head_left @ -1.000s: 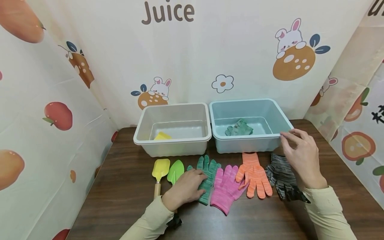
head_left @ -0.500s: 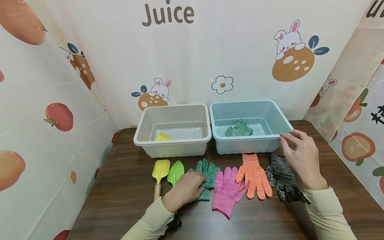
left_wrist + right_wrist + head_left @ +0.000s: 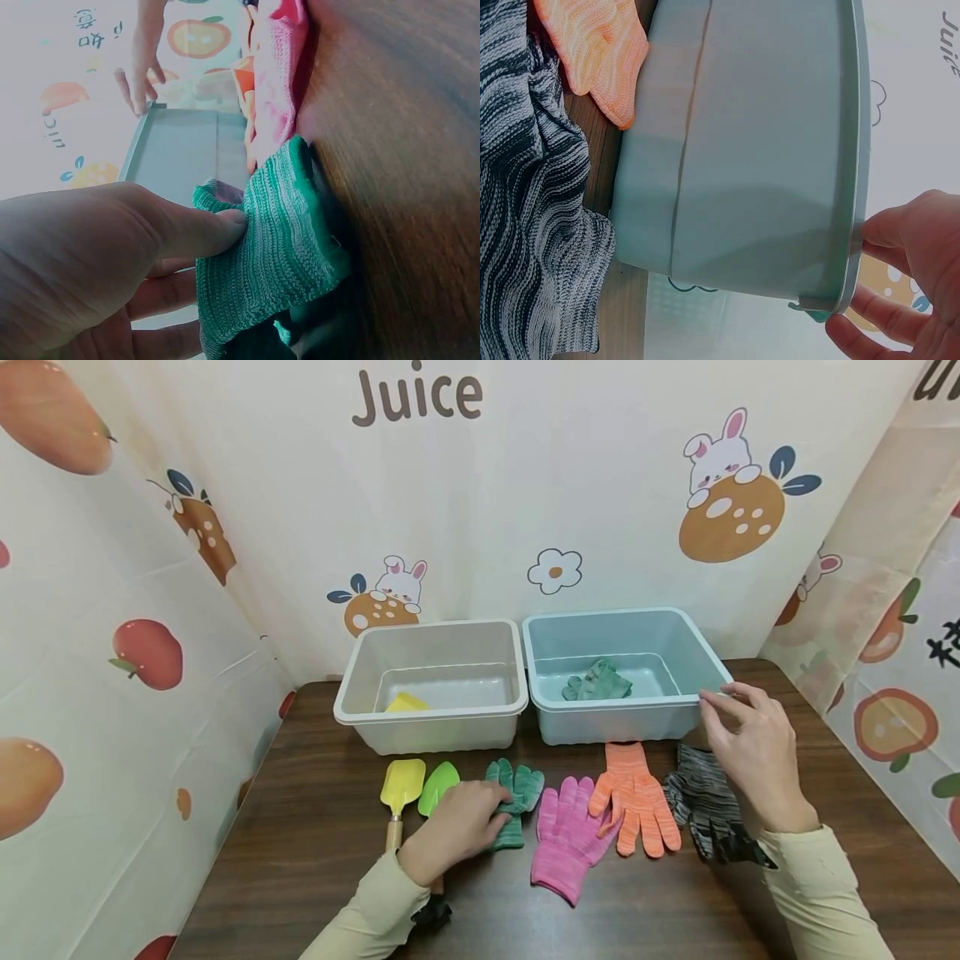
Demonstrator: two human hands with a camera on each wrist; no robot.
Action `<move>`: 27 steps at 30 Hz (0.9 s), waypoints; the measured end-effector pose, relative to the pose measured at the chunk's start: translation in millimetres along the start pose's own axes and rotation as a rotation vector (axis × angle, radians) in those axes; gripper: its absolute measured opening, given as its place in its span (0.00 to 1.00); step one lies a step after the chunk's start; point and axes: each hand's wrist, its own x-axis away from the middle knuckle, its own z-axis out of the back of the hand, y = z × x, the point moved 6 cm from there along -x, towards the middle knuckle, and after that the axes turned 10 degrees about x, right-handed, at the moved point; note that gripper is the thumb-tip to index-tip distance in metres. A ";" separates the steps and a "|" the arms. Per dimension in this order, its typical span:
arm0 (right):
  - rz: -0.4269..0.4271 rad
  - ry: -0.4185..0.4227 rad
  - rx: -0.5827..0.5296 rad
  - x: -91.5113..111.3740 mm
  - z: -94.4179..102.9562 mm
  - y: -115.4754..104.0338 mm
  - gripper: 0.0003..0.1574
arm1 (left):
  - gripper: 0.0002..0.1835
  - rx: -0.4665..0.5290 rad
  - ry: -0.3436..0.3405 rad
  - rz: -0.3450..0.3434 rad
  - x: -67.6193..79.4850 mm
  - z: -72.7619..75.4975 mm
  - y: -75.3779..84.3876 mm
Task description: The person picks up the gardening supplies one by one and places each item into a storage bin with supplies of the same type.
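My left hand (image 3: 461, 822) pinches a green knit glove (image 3: 525, 789) between thumb and fingers. In the left wrist view the thumb presses on the ribbed glove fabric (image 3: 274, 240), and the cuff is lifted off the table. At the right, my right hand (image 3: 753, 756) grips the front right corner of the light blue bin (image 3: 622, 722). The right wrist view shows the thumb on the bin's rim (image 3: 855, 225) and the other fingers around its corner. Inside this bin lies a crumpled green glove (image 3: 598, 681).
Beside the left hand lie a yellow shovel (image 3: 402, 785) and a green trowel (image 3: 437, 787). Pink (image 3: 570, 843), orange (image 3: 636, 802) and dark striped gloves (image 3: 701, 793) lie to the right. A light grey bin (image 3: 431, 731), holding a yellow item (image 3: 407, 702), stands left of the blue one.
My left hand has gathered the green glove, drawing its cuff up and slightly left, away from the pink glove. The pink glove shifted a little. My right hand stays on the bin's corner.
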 end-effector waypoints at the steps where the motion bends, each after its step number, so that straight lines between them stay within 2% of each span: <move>1: 0.000 -0.002 0.000 -0.1 0.0 -0.2 0.16 | 0.08 0.007 0.003 -0.001 -0.1 1.1 -0.7; 11: 0.013 0.015 -0.004 -1.0 0.2 -0.8 0.15 | 0.10 0.086 0.065 0.020 2.6 25.3 -7.6; 27: 0.025 0.047 -0.022 -0.2 -1.1 -0.4 0.14 | 0.11 0.110 0.099 -0.003 2.0 34.4 -2.0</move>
